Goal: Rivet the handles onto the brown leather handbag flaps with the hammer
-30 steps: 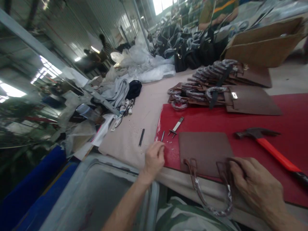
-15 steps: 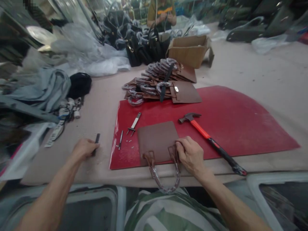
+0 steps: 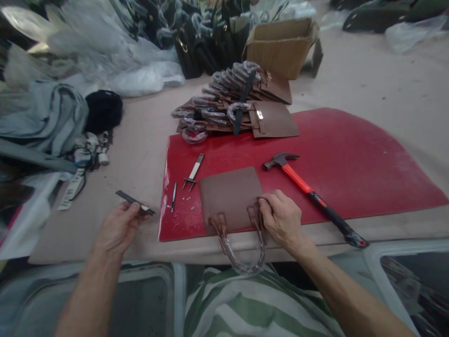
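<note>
My left hand (image 3: 121, 224) is closed on a thin, dark, flat strip with a pale patch (image 3: 135, 202), held above the table left of the red mat (image 3: 333, 159). With thumb and curled fingers, my right hand (image 3: 280, 217) grips the right edge of a brown bag panel (image 3: 231, 192) beside its handle base. The panel lies flat on the mat. Its plastic-wrapped handle (image 3: 245, 267) hangs over the table's near edge. Left of the panel are a two-pronged metal punch (image 3: 193, 172), a slim metal rod (image 3: 174, 197) and small pale bits.
A claw hammer (image 3: 308, 192) with a red-and-black grip lies right of the panel. Behind are stacked brown bag panels (image 3: 275, 119) with wrapped handles, a cardboard box (image 3: 277, 49) and black bags (image 3: 189, 54). Grey cloth (image 3: 52, 117) and a black cloth bundle (image 3: 103, 111) lie left.
My left hand has turned, swinging the dark strip from nearly upright to slanting across, its right end toward the mat. My right hand stays on the panel. The view has tipped downward.
</note>
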Tool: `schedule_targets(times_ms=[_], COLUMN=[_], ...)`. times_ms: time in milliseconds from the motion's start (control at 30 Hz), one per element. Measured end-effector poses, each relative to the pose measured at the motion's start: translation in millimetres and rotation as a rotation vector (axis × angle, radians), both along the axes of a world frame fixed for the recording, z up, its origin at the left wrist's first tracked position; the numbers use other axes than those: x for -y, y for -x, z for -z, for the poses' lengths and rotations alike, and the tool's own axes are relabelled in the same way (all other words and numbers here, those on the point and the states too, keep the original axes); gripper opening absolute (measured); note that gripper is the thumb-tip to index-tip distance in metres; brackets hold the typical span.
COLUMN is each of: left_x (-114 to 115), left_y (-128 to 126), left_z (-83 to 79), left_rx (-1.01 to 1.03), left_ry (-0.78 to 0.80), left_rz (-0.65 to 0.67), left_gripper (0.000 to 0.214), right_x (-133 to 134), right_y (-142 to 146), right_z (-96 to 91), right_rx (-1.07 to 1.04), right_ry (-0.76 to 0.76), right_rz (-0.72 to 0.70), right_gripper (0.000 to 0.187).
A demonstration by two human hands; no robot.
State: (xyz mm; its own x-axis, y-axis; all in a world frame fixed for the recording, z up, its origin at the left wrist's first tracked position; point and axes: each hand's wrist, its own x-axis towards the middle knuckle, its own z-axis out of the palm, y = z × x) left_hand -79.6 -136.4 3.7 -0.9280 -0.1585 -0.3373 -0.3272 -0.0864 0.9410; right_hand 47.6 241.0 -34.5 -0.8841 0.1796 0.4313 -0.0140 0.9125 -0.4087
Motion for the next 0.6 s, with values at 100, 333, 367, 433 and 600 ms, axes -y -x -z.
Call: schedule_targets(times_ms=[100,333,367,433,600], left_x=[-43.0,-140.5,-149.2,-160.3,-161.1], left_y=[-23.1,-63.5,-66.8,-71.8,-76.4], left_z=[-2.3,12.0,14.8,19.5,27.1], left_rx=[-0.046,-0.118,-0.153,-0.244,-0.467], left_ry=[-0.184,-0.261,-0.216,-0.096,0.163], left_rz=[0.067,0.267,0.296,0.374,0.507], left_gripper=[0.039,0.037,0.032,0.022,0.014], right_x=[-0.4,-0.5,-0.4,-0.1,0.3], right_y=[-0.2,-0.7,-0.9,-1.1,-1.5], right_z=[1.2,1.3,0.6,-0.9,-2.3], right_rx=[-0.003,-0.013,-0.012,-0.011,0.009], right_ry=[-0.001,0.01,0.012,0.013,0.02], right_rz=[0.005,0.002,0.0,-0.006,-0.003], right_gripper=[0.022,0.023,0.023,0.023,0.024])
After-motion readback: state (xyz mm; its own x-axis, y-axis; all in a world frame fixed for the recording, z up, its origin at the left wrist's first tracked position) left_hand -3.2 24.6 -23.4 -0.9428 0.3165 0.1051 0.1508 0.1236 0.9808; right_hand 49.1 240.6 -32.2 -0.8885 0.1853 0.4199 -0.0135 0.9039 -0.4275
